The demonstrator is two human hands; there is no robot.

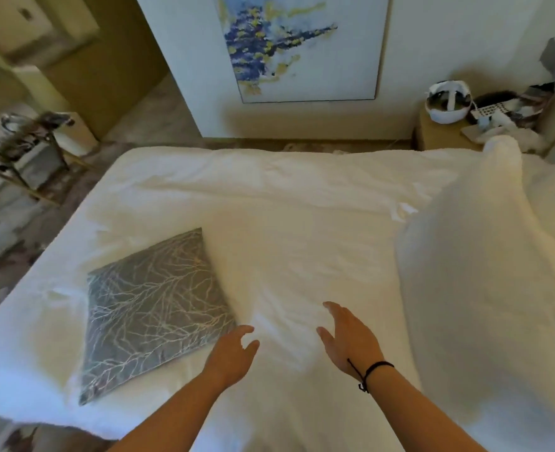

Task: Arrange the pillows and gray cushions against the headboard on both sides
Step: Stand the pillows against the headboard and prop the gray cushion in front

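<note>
Both hands reach out over a bed covered in a rumpled white duvet (269,203), and neither holds anything. The left hand (233,353) hovers just beside the near right corner of a flat square gray cushion with a pale branching vein pattern (152,308); its fingers are loosely curved and apart, and whether a fingertip touches the cushion's edge cannot be told. The right hand (351,337), with a thin black cord bracelet (370,370) at the wrist, has its fingers straight and spread over bare duvet, well apart from the cushion.

The gray cushion lies flat on the left part of the bed, turned like a diamond with one corner pointing far. A big plump white pillow (475,282) fills the right side, blurred, running from the near right up to a raised corner at the far right.

Beyond the bed's far edge, a large framed abstract painting in blue and yellow (302,47) hangs on a white wall. At the far right stands a tan bedside cabinet (439,132) carrying a white headset-like device (447,102) and a clutter of small items. At the far left a dark folding stand (28,148) sits on the floor.
</note>
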